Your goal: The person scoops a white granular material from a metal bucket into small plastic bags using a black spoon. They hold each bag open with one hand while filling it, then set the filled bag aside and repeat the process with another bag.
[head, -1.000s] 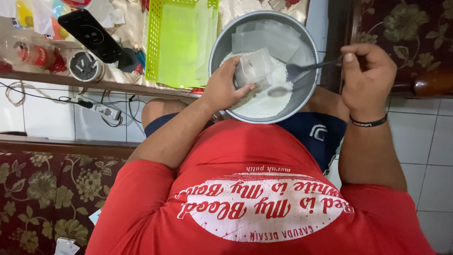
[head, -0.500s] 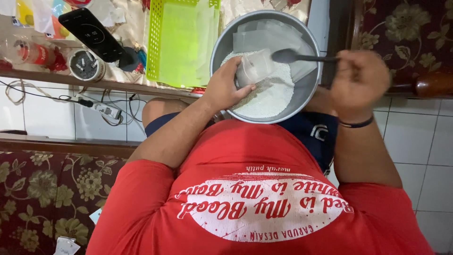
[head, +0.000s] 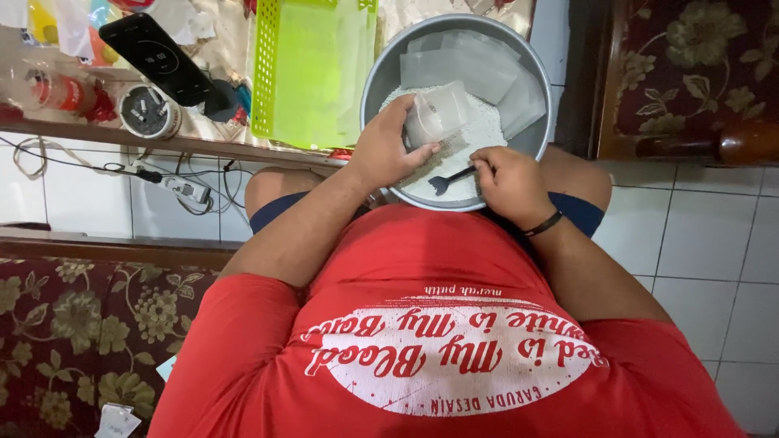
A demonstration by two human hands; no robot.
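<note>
Change: the dark metal spoon point(head: 449, 180), held level above the basin half a second earlier, has been brought down to the near edge of the white grain, and the right hand point(head: 510, 183) has been drawn in from the basin's right side to its near rim.
Basin: a round grey metal basin point(head: 381, 77) is rested on the lap, so that both hands can be worked over it; it serves as the landmark for the rest.
Contents: white rice-like grain point(head: 487, 130) is heaped inside the basin, with flat clear plastic bags point(head: 458, 65) laid against its far wall, within reach of the hands.
Left hand: the left hand point(head: 385, 150) is set over the basin's near-left rim; its grip is closed around a small clear plastic bag point(head: 438, 113), held with its mouth tipped toward the spoon so that grain can be caught.
Right hand: its grip is closed on the spoon's handle, the bowl pointed left into the grain, just below the held bag.
Left of the basin: a lime-green slatted plastic tray point(head: 312, 73) is stood on the desk point(head: 203, 146), touching or just beside the basin's rim.
Further left of the basin: a black phone point(head: 158, 57) and a round tin point(head: 150, 112) are kept well apart from the grain.
</note>
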